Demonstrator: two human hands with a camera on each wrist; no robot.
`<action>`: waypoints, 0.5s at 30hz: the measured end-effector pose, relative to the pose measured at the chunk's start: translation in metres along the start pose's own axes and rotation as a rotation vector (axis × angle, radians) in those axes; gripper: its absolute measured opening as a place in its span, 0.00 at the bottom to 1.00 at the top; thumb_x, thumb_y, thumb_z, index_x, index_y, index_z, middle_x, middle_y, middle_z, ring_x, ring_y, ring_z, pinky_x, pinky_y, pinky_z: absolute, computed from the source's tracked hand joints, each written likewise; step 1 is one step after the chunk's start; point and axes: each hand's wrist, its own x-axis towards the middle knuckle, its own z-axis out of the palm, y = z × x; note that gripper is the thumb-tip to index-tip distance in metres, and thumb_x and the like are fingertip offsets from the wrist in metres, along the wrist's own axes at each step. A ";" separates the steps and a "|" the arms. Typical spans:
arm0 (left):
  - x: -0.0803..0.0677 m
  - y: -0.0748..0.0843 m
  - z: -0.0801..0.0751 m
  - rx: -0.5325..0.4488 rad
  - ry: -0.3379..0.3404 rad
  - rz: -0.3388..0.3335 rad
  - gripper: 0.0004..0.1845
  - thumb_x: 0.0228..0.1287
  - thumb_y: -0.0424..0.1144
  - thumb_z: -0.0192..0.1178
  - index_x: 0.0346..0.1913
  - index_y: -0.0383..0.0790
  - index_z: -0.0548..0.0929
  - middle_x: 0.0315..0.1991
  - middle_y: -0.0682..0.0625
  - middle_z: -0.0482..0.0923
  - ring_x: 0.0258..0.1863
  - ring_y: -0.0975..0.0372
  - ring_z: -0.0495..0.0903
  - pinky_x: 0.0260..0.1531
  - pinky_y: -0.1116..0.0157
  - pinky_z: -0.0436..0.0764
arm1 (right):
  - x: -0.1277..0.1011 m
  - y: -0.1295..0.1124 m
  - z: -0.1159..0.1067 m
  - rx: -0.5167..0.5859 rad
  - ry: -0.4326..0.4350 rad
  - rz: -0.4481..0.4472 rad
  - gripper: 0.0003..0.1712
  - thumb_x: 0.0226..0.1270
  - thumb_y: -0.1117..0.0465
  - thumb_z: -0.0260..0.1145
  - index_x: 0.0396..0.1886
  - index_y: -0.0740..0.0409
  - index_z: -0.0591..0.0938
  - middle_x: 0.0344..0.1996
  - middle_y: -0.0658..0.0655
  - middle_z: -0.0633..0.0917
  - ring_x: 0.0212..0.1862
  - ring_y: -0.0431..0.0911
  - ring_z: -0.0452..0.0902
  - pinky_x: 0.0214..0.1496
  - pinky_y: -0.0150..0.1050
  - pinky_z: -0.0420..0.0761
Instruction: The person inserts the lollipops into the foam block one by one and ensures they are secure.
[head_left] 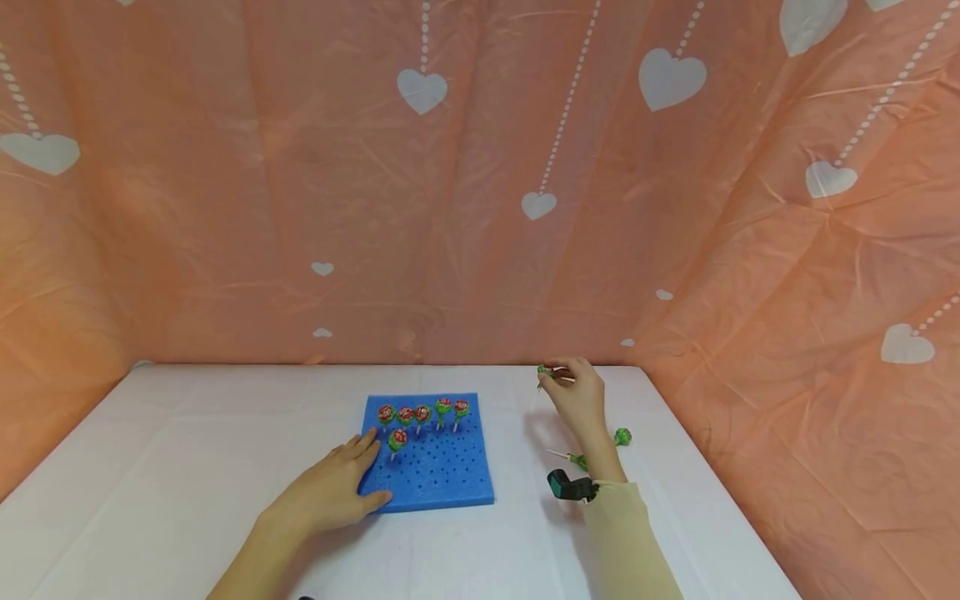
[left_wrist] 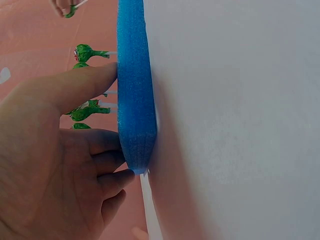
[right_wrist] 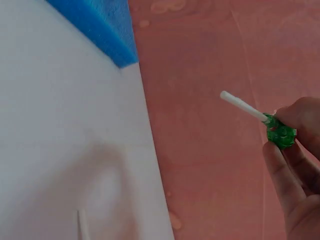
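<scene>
Tabletop (head_left: 187, 450), white, bears a blue foam block (head_left: 450, 477) before heart-printed orange sheeting (head_left: 480, 275)

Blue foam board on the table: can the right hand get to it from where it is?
Probably yes: the right hand, pinching a lollipop, is right of the blue foam board, and only white tabletop shows between them. The left hand touches the opposite edge.

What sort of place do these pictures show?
Probably a small staged filming corner: an orange heart-patterned backdrop hangs behind a white table, which holds a blue foam block with lollipops stuck in it.
</scene>
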 end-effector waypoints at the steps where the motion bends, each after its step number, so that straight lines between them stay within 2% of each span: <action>1: 0.000 0.000 0.000 0.000 -0.001 0.000 0.44 0.65 0.56 0.69 0.72 0.24 0.72 0.78 0.30 0.61 0.76 0.34 0.60 0.73 0.38 0.64 | 0.000 -0.003 0.001 0.021 0.006 -0.009 0.12 0.59 0.73 0.76 0.44 0.69 0.88 0.41 0.63 0.84 0.46 0.59 0.88 0.46 0.33 0.88; 6: 0.000 0.000 0.000 -0.004 -0.007 -0.005 0.44 0.66 0.56 0.69 0.72 0.23 0.71 0.78 0.30 0.60 0.76 0.34 0.60 0.73 0.38 0.64 | -0.002 -0.018 0.006 0.112 0.011 -0.033 0.11 0.60 0.75 0.75 0.43 0.69 0.88 0.41 0.64 0.84 0.47 0.59 0.88 0.45 0.29 0.87; 15: -0.001 0.001 -0.001 -0.008 -0.008 -0.004 0.44 0.66 0.56 0.69 0.72 0.23 0.71 0.78 0.30 0.60 0.76 0.34 0.60 0.74 0.38 0.63 | -0.009 -0.039 0.015 0.223 -0.053 -0.051 0.13 0.62 0.74 0.75 0.47 0.68 0.87 0.46 0.66 0.82 0.51 0.58 0.86 0.49 0.31 0.87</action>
